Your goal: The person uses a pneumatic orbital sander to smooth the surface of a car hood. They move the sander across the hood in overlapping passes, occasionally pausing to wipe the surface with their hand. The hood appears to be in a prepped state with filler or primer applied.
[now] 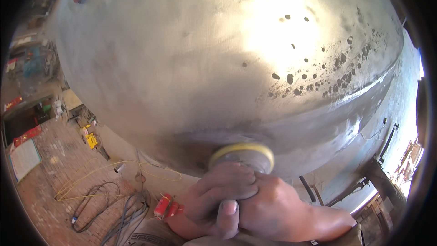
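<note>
A large rounded metal shell [150,54] fills most of the head view, dull silver with a bright glare and scattered dark spots at the upper right. Low on its underside is a disc sander [243,155], its round grey pad edged in yellow. My left hand [211,196] and my right hand [273,200] are closed together just below that pad, fingers overlapping. The left fingers lie across the right hand, with a thumb pointing up in front. Both appear to grip the sander, whose body is hidden behind them. The pad meets or nearly meets the metal; I cannot tell which.
Down on the brick floor [59,164] at the left lie a thin yellow cord [86,173], dark cables [127,218] and a yellow tool [91,140]. Red cylindrical objects [163,205] sit beside my left arm. Dark beams [387,177] stand at the right.
</note>
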A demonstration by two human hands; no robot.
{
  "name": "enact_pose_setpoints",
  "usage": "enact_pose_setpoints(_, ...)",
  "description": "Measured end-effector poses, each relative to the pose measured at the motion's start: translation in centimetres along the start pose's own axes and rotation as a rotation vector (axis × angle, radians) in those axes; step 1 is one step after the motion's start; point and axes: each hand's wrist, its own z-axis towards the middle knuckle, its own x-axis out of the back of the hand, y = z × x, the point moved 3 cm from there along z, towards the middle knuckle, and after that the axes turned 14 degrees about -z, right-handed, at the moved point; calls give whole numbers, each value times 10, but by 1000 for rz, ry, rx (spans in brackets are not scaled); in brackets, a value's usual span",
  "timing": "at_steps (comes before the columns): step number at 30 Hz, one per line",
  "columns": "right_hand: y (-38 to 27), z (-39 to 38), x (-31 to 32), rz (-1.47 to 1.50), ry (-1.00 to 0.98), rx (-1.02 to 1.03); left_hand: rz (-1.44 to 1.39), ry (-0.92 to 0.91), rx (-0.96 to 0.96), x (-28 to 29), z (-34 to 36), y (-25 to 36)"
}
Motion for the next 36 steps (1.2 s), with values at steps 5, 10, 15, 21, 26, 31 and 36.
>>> enact_pose_setpoints(5, -5, 18, 15, -3, 76, 106, 60, 32, -93, 2, 9, 1)
enact_pose_setpoints(10, -4, 5, 4, -2, -6, -111, 6, 61, -35, -10, 4, 2)
enact_pose_setpoints(15, 0, 14, 11, -21, 35, 83, 80, 85, -116, -3, 7, -1)
enact_pose_setpoints(21, 4, 2, -5, 16, -7, -11, 75, 54, -7, -5, 1, 6)
enact_pose_setpoints(26, -1, 12, 6, 6, 135, 119, 70, 6, -89, 0, 8, 0)
enact_pose_setpoints(31, -11, 13, -7, 134, 96, -104, 36, 172, 37, -2, -14, 1)
enact_pose_setpoints(36, -18, 12, -3, 107, 181, -128, -28, 115, 36, -2, -11, 8)
